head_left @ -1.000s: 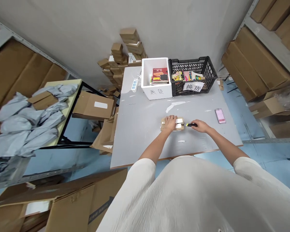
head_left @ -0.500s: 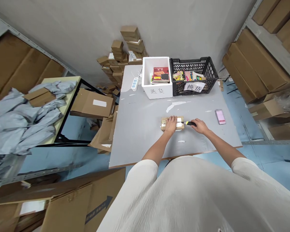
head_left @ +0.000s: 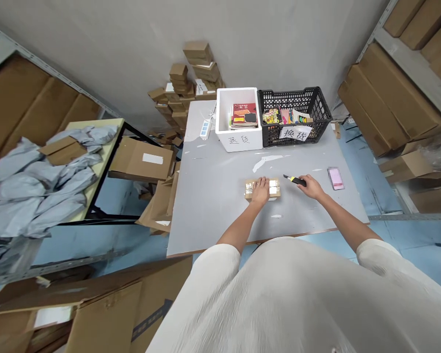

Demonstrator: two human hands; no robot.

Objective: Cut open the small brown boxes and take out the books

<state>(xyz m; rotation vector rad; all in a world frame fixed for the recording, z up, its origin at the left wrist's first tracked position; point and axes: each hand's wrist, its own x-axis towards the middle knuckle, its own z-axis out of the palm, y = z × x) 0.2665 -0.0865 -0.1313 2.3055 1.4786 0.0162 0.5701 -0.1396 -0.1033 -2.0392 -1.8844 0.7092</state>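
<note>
A small cardboard box (head_left: 248, 188), with shiny tape and a white label on top, sits near the front of the grey table. Across its top lies my left hand (head_left: 260, 191), its fingertips at the far edge, holding the box against the table. My right hand (head_left: 311, 187) is closed around the black and yellow handle of a utility knife (head_left: 296, 180). The knife points left, its tip apart from the box's right end. A line runs along the tape and between the label's halves.
At the table's (head_left: 206, 206) back stand a white foam box (head_left: 238, 140) and a black crate (head_left: 321, 125), both with books. A phone (head_left: 335, 178) lies right; a power strip (head_left: 205, 129) lies back left. Cartons (head_left: 141, 159) and a side table with grey bags (head_left: 25, 189) are left.
My right hand has drawn the knife off the box to the right and turned it slightly. My left hand stays on the box. The view has shifted slightly.
</note>
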